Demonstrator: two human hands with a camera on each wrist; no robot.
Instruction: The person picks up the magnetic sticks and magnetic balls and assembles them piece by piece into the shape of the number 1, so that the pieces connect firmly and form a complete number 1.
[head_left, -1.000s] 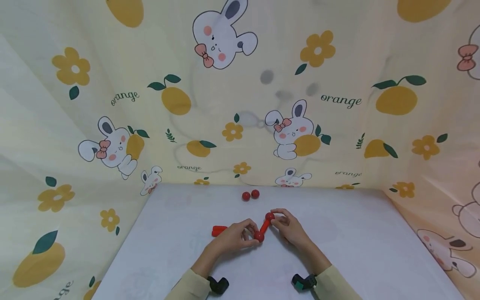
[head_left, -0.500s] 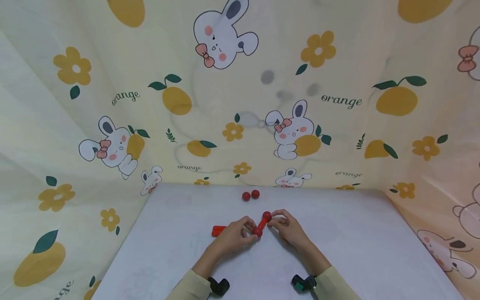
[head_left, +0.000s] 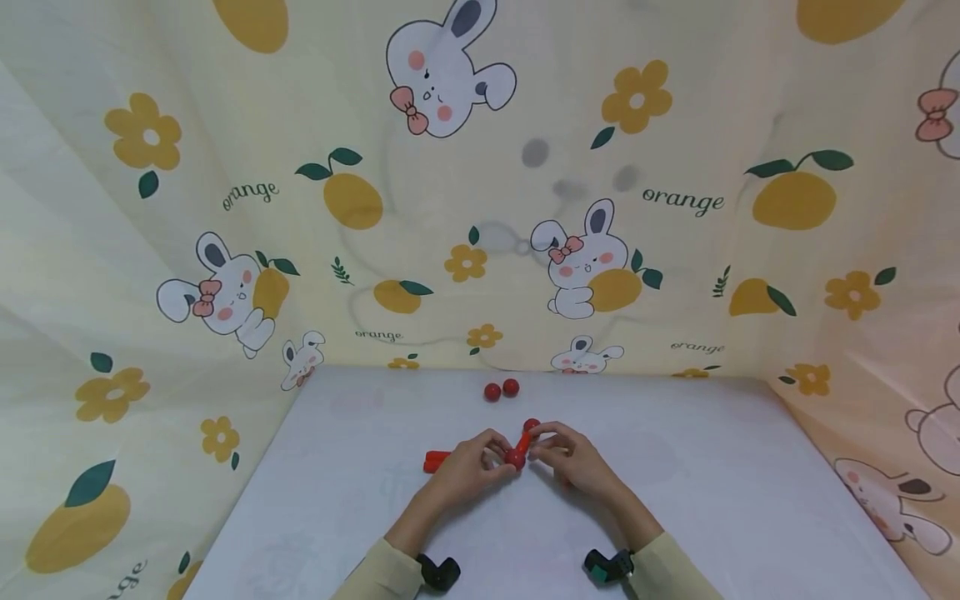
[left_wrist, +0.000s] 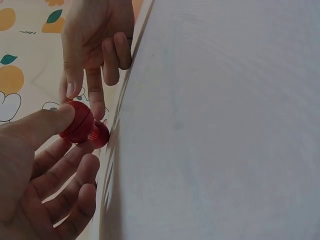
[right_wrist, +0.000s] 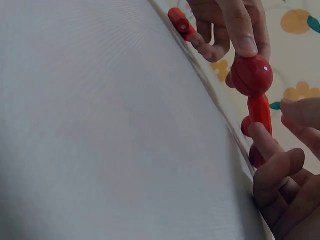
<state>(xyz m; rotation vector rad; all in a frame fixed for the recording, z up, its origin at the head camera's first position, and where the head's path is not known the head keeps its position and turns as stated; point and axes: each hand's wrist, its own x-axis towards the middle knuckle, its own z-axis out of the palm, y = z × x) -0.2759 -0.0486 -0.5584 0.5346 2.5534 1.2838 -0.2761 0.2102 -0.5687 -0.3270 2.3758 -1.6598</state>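
A red dumbbell-like toy piece is made of a near ball [head_left: 515,459], an orange-red rod [head_left: 523,442] and a far ball [head_left: 532,425]. My left hand [head_left: 468,468] pinches the near ball between thumb and fingers, clear in the left wrist view on the ball [left_wrist: 77,122]. My right hand [head_left: 579,468] is beside the rod. In the right wrist view one of its fingers [right_wrist: 264,137] lies against the rod [right_wrist: 260,112], while the thumb [right_wrist: 300,112] stands apart from it. Part of the far ball is hidden behind the right fingers.
Two loose red balls, one left [head_left: 492,392] and one right [head_left: 511,387], sit near the back of the white table [head_left: 675,467]. Orange-red rod pieces [head_left: 435,462] lie left of my left hand, partly hidden by it. A printed curtain [head_left: 465,192] hangs behind.
The joined piece has shifted slightly up and left in the head view, held by the left hand. My right hand's fingers have come off the far ball and moved down to the rod.
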